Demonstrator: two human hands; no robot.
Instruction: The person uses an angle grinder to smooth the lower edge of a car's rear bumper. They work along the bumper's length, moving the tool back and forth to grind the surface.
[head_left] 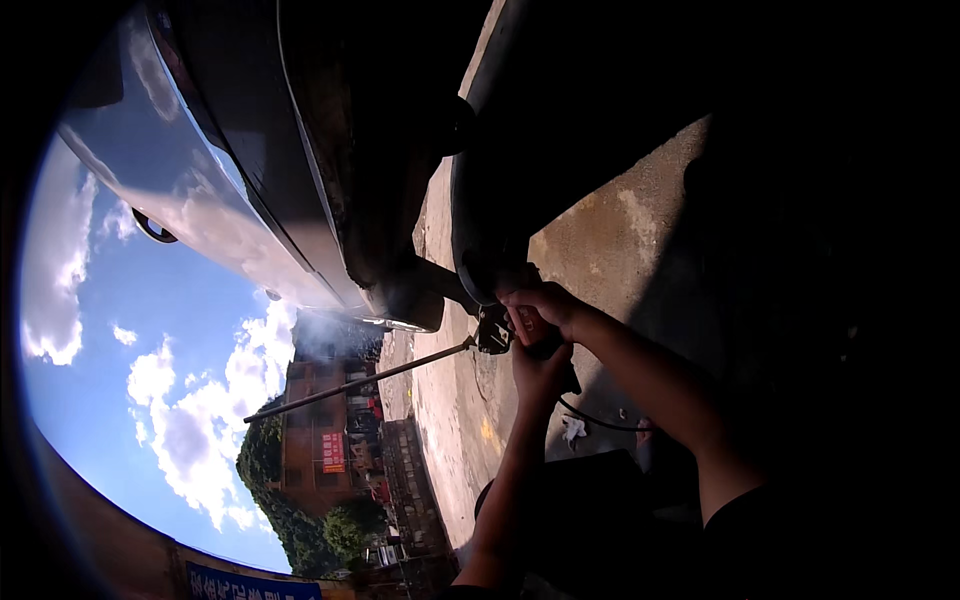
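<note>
Both hands are closed around a red and black power tool (530, 325), with a black cord (600, 422) trailing from it. My left hand (540, 372) grips its lower part, and my right hand (546, 303) wraps its upper part. Its working end is lost in shadow beside a dark wheel (470, 262) of a car (250, 235). Close to the left of my hands is a dark jack (494, 330). A long rod handle (360, 382) slants out from the jack to the left.
Rough concrete ground (610, 205) lies partly sunlit, partly in deep shadow. A crumpled white scrap (573, 431) rests near the cord. Farther off are a stone wall (415, 490) and a brownish building (310, 440) with a red banner (333, 452). Much of the right side is black.
</note>
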